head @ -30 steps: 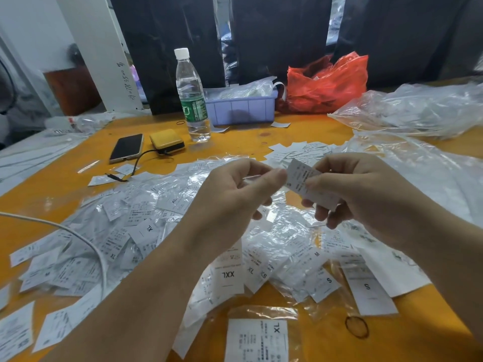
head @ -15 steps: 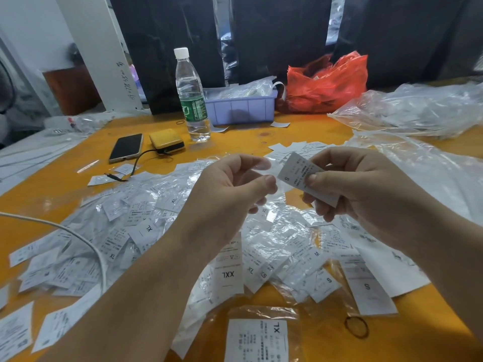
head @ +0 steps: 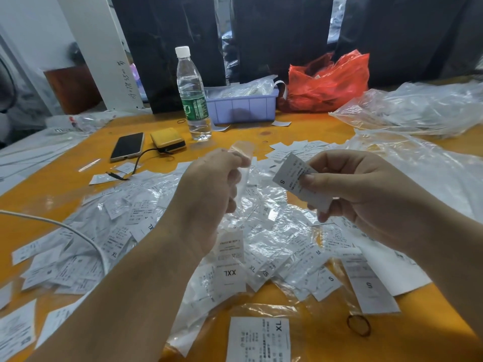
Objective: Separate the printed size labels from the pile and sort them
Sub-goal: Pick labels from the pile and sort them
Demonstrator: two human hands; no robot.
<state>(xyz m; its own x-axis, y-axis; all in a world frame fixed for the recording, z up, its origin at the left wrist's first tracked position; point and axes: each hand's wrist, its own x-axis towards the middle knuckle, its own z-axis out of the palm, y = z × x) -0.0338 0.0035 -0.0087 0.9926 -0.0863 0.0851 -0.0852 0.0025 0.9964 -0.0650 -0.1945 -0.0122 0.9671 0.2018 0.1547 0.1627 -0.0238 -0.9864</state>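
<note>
A pile of white printed size labels (head: 264, 246), many in clear plastic sleeves, covers the middle of the orange table (head: 65, 178). My right hand (head: 350, 186) pinches a white label marked S (head: 290, 173) above the pile. My left hand (head: 209, 189) pinches an empty clear plastic sleeve (head: 243, 155) a short way left of that label. Loose labels marked XXL (head: 230, 265), XL (head: 258, 338) and S (head: 369, 283) lie near the front edge. A small heap of bare labels (head: 300, 148) lies behind my hands.
A water bottle (head: 192, 95), a lilac bin (head: 241, 107) and a red bag (head: 329, 81) stand at the back. A phone (head: 127, 146) and yellow power bank (head: 168, 139) lie at back left. Clear bags (head: 418, 108) fill the right. A white cable (head: 65, 228) crosses the left; a rubber band (head: 358, 325) lies front right.
My hands have drawn apart. The S label has come out of its clear sleeve: the right hand keeps the label, the left hand has pulled the sleeve away to the left.
</note>
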